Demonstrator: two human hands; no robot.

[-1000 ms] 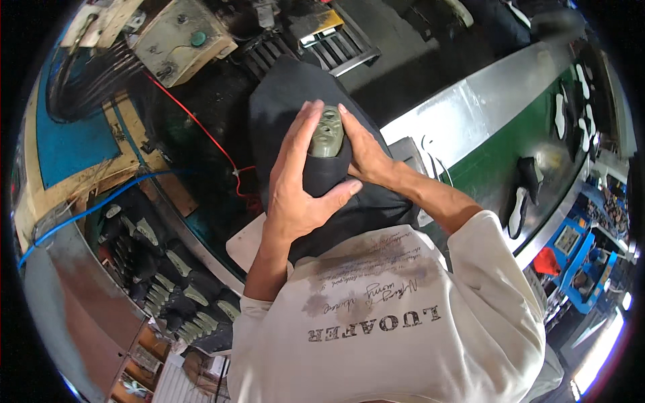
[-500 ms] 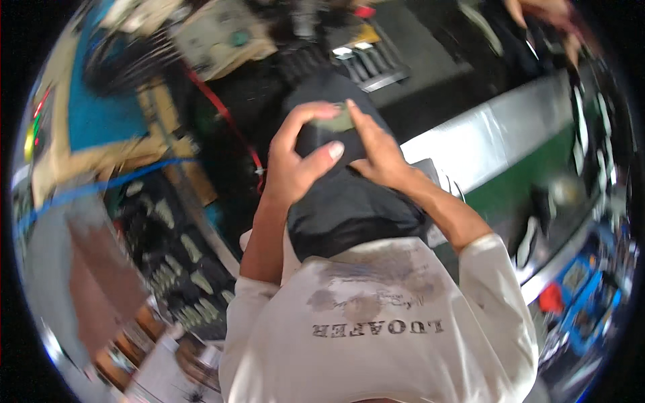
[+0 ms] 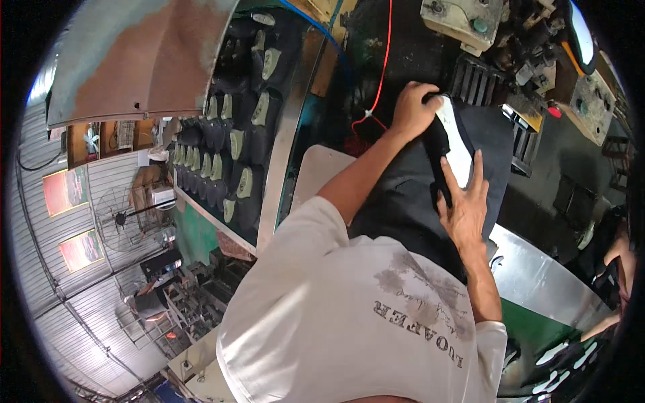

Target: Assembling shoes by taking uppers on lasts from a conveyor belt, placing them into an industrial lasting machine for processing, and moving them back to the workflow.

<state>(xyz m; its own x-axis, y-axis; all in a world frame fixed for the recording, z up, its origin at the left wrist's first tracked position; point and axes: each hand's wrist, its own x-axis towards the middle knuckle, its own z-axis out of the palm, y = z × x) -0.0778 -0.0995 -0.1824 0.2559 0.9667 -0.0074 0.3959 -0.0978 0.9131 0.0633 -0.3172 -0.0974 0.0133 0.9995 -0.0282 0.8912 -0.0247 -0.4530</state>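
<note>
Shoe [image 3: 457, 144] gripped at both ends, white face upward

Held item: one black shoe with a long white face, located above the black cloth [image 3: 403, 201] that covers the person's lap. It lies aslant, its far end toward the left, with black material showing along the left side.

Left hand [image 3: 413, 114]: closed on the far end, fingers curled over it, thumb against the white tip. Right hand [image 3: 465, 208]: holding the near end in a spread grip, one finger on the white face, another along the right edge, the thumb low at the left side. I cannot tell how firmly either presses.

Surroundings: to the person's left I note a metal-edged rack [image 3: 274, 208] bearing rows of black shoe uppers [image 3: 213, 138] with olive-green forms [image 3: 243, 181]. Beyond the hands runs a red cord [image 3: 385, 60], near a grimy control box [image 3: 460, 20] with a green button. At right, a silver metal surface [image 3: 544, 265] borders a green bench top [image 3: 531, 319]; white-faced pieces [image 3: 553, 354] lie there, and a co-worker's arm [image 3: 626, 269] shows near the edge of view.
</note>
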